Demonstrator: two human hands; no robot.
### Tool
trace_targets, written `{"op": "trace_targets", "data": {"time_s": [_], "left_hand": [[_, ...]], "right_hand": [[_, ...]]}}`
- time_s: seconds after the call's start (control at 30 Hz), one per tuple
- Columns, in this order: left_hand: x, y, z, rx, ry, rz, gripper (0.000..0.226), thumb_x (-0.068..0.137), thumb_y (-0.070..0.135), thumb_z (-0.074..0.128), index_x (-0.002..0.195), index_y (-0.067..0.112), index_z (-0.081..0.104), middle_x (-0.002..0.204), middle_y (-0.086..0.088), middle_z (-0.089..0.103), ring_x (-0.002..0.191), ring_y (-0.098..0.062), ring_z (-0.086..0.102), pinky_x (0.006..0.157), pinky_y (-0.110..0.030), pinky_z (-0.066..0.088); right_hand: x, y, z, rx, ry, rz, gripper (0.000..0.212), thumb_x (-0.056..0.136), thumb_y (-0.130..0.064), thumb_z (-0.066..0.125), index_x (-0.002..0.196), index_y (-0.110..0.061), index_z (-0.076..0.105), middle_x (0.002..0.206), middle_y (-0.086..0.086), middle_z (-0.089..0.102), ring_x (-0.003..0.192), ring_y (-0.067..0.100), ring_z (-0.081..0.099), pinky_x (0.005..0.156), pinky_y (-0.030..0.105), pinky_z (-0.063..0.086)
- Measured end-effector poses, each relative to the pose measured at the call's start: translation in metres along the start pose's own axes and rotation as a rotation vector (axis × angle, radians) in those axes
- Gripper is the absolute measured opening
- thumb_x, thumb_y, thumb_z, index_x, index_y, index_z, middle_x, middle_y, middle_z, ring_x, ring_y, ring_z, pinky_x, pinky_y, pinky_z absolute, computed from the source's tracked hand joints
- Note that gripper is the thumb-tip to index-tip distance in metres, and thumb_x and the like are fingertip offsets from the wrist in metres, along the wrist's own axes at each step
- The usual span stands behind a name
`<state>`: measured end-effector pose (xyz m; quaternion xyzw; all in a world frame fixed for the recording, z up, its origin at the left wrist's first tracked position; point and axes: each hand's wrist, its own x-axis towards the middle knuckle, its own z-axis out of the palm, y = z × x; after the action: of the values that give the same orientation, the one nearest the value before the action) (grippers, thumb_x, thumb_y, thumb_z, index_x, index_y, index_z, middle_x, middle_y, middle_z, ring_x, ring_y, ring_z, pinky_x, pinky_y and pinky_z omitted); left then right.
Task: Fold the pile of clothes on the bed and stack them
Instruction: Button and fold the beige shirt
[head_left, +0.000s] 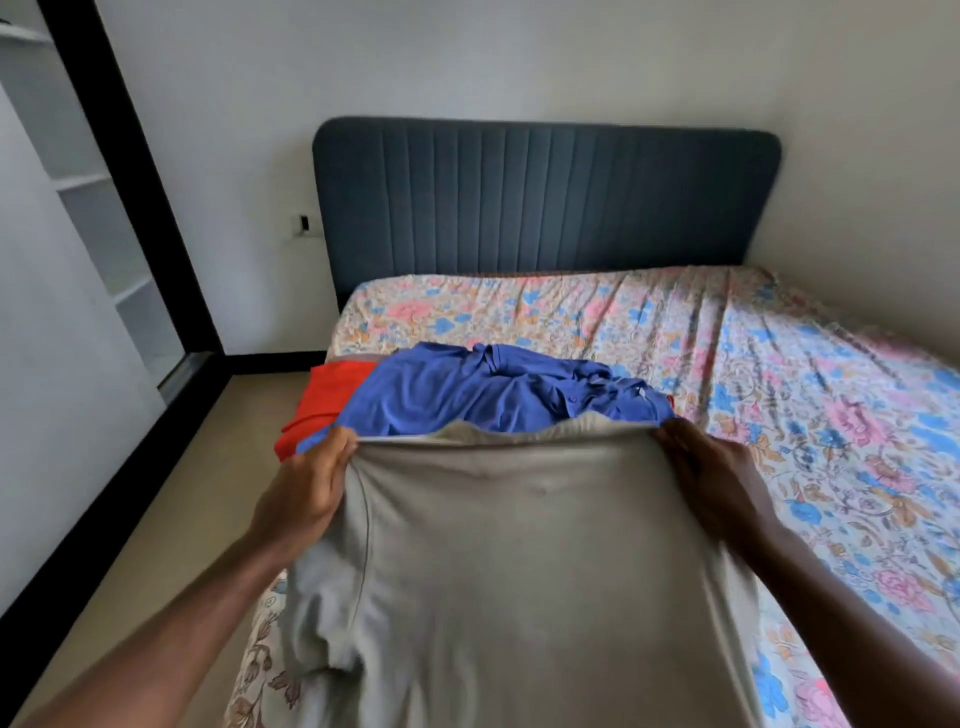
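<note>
A grey garment (519, 561) hangs spread out in front of me, held up by its top edge over the near part of the bed. My left hand (306, 488) grips the garment's upper left corner. My right hand (711, 473) grips its upper right corner. Behind the grey cloth lies a crumpled blue polo shirt (467, 389) on the bed, and a red garment (322, 400) sticks out from under it at the bed's left edge. The grey garment hides the bed surface below it.
The bed has a floral sheet (753, 364) and a dark blue padded headboard (545, 197) against the white wall. A beige floor strip (182, 493) runs along the bed's left side, beside a wardrobe with white shelves (78, 182).
</note>
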<state>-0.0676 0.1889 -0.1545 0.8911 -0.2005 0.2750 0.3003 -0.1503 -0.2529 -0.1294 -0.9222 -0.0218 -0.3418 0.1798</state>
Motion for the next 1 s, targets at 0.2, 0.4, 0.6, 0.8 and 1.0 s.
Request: {"op": "trace_targets", "data": {"time_s": [0.2,0.4,0.6,0.8,1.0], "left_hand": [[0.054,-0.070,0.123,-0.041,-0.416,-0.233,0.029,0.104,0.019,0.051,0.075,0.021,0.050,0.082,-0.013,0.067,0.086,-0.037,0.066,0.073,-0.041,0.041],[0.034,-0.086,0.152,0.086,-0.435,-0.297,0.026,0.104,0.036,0.049,0.094,0.015,0.062,0.098,-0.015,0.072,0.098,-0.040,0.066,0.077,-0.042,0.046],[0.030,-0.067,0.130,0.031,-0.386,-0.393,0.038,0.094,0.049,0.062,0.077,0.015,0.057,0.068,-0.006,0.064,0.076,-0.035,0.063,0.065,-0.041,0.046],[0.010,-0.086,0.071,-0.124,-0.673,-0.622,0.062,0.066,0.070,0.078,0.088,0.013,0.073,0.084,-0.002,0.073,0.088,-0.024,0.068,0.079,-0.040,0.053],[-0.001,-0.084,0.028,-0.724,-0.568,-0.920,0.029,0.089,0.016,0.068,0.117,0.009,0.069,0.102,-0.008,0.076,0.093,-0.024,0.069,0.075,-0.035,0.051]], "right_hand": [[0.014,0.072,0.117,-0.022,-0.421,0.223,0.053,0.097,-0.070,0.034,0.093,-0.023,0.059,0.085,0.003,0.070,0.083,0.030,0.067,0.067,0.037,0.048],[-0.013,0.088,0.149,-0.041,-0.378,0.398,0.030,0.097,-0.055,0.059,0.099,-0.028,0.073,0.089,0.009,0.075,0.087,0.034,0.069,0.068,0.034,0.044],[0.004,0.090,0.124,0.126,-0.597,0.507,0.034,0.082,-0.064,0.073,0.086,-0.030,0.071,0.082,-0.008,0.070,0.082,0.016,0.068,0.065,0.028,0.047],[0.013,0.120,0.049,0.012,-1.038,0.569,0.029,0.084,-0.045,0.081,0.091,-0.018,0.075,0.083,0.000,0.070,0.070,0.014,0.064,0.052,0.016,0.048],[-0.016,0.124,0.020,0.720,-0.708,0.833,0.050,0.072,-0.049,0.087,0.094,-0.008,0.069,0.090,0.006,0.065,0.085,0.019,0.061,0.070,0.033,0.051]]}}
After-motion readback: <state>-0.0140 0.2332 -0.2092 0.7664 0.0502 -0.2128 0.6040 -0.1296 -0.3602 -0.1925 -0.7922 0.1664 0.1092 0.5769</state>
